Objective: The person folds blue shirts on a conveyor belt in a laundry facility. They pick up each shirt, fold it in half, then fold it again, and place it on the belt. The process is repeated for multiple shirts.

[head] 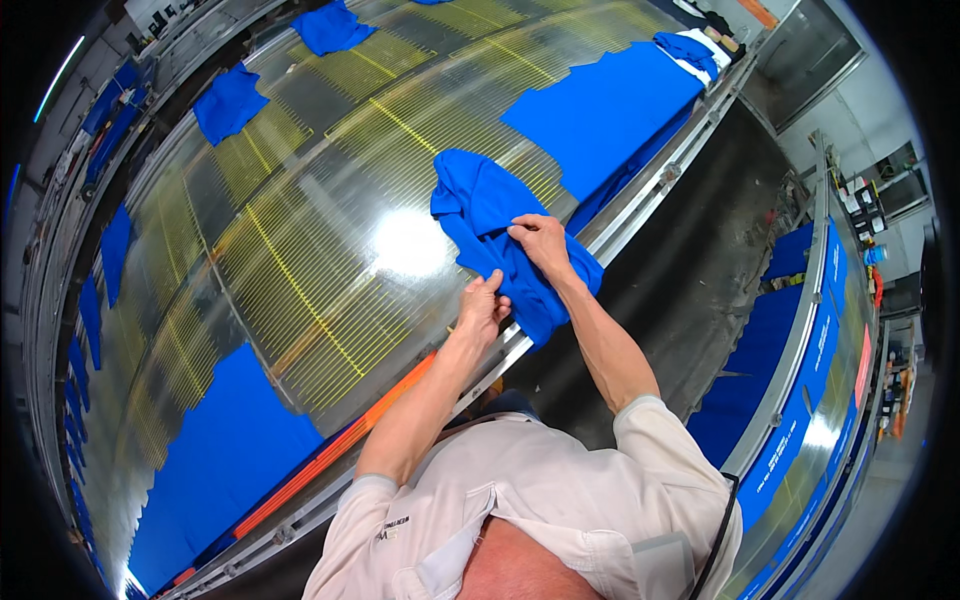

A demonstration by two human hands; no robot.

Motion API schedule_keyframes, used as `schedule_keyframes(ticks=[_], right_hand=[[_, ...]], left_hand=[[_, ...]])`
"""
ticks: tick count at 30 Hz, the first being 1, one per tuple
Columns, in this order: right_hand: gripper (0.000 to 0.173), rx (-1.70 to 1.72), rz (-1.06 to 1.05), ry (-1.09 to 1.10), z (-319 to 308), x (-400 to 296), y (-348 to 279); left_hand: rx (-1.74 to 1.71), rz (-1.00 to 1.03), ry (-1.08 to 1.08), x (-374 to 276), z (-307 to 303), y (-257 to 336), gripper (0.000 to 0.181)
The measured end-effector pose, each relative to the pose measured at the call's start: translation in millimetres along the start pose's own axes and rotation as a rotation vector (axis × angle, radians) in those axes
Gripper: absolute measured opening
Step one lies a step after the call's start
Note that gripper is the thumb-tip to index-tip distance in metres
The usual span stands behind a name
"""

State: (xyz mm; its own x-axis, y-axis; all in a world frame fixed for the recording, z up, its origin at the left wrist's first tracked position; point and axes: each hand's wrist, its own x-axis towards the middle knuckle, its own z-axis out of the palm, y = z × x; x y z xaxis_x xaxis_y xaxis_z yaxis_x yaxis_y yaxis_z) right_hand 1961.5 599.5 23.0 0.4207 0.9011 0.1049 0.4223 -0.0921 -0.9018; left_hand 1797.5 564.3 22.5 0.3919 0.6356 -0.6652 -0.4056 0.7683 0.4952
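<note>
A crumpled piece of bright blue fabric (pixel 487 195) lies across the near edge of a long glossy table (pixel 307 199), partly hanging over its metal rail. My right hand (pixel 541 244) pinches a fold near the cloth's middle between thumb and fingers. Lower down and to the left, my left hand (pixel 484 304) has curled fingers at the cloth's near-left edge and grips it there; the fingertips are partly hidden. Yellow ruled lines (pixel 300 300) mark the tabletop around the fabric.
Flat blue fabric panels lie on the table to the right (pixel 607 112) and at lower left (pixel 225 465). Smaller blue pieces (pixel 229 105) line the far side. An orange strip (pixel 330 450) runs along the near edge. Behind a dark aisle (pixel 675 247) stands another table with printed blue panels (pixel 814 360).
</note>
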Motion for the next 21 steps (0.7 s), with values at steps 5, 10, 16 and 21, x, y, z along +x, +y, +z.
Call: schedule_keyframes(ticks=[5,10,16,21], right_hand=[[0.025,0.406,0.368,0.015,-35.6,-14.4,-16.0],[0.009,0.462,0.379,0.065,-65.3,-54.7,-34.1],[0.018,0.657,0.509,-0.029,-69.9,0.4,-28.8],[0.013,0.969,0.221,-0.326,-90.8,106.8,-20.2]], left_hand=[[0.008,0.137,-0.033,-64.5,-36.6,24.2,0.016],[-0.048,0.249,0.026,-140.6,-92.7,44.7,0.015],[0.035,0.520,0.371,-156.3,-147.8,53.6,0.021],[0.227,0.793,0.495,-141.6,-140.3,52.7,0.022]])
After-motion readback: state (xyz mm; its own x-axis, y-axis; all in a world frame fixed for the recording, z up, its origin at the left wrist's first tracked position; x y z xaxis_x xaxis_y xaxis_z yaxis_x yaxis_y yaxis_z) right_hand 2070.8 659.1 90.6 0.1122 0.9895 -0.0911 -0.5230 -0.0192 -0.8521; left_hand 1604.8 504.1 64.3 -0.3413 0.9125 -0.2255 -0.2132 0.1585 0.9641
